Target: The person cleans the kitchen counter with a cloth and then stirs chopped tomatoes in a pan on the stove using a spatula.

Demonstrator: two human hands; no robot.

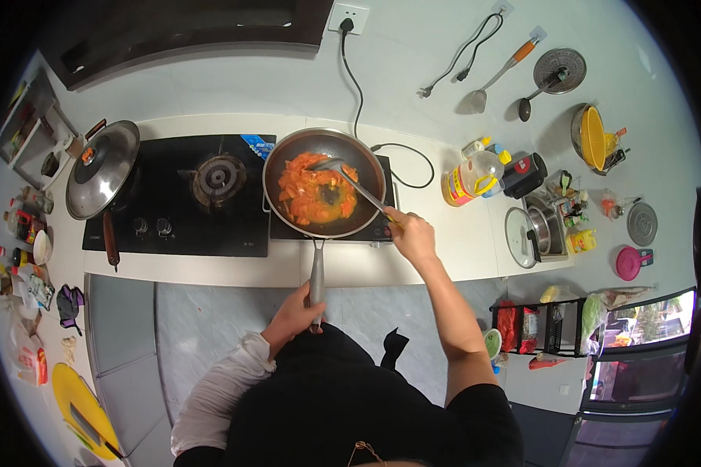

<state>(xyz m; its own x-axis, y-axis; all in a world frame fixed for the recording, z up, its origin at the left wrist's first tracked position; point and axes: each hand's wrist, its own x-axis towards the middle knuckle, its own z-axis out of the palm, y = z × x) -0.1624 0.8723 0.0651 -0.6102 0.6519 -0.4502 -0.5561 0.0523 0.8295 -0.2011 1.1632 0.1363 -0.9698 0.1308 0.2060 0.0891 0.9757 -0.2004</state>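
A frying pan (pixel 362 153) rests on the black electric cooktop (pixel 362 232), with chopped tomatoes (pixel 304 198) and some liquid inside. My left hand (pixel 294 310) is wrapped around the pan's grey handle (pixel 318 274), which points towards me. In my right hand (pixel 413 236) is a metal spatula (pixel 359 188), gripped by its handle. The spatula's head lies among the tomatoes near the far side of the pan, partly covered by them. Tomato pieces form a rough ring around a barer spot of the pan's base.
Left of the pan is a black gas hob (pixel 175 204), its burner (pixel 218 178) uncovered. A lidded wok (pixel 104 175) stands at its far left. An oil bottle (pixel 467 180) and a glass lid (pixel 520 236) are to the right. A knife (pixel 87 421) lies on a yellow cutting board (pixel 73 388).
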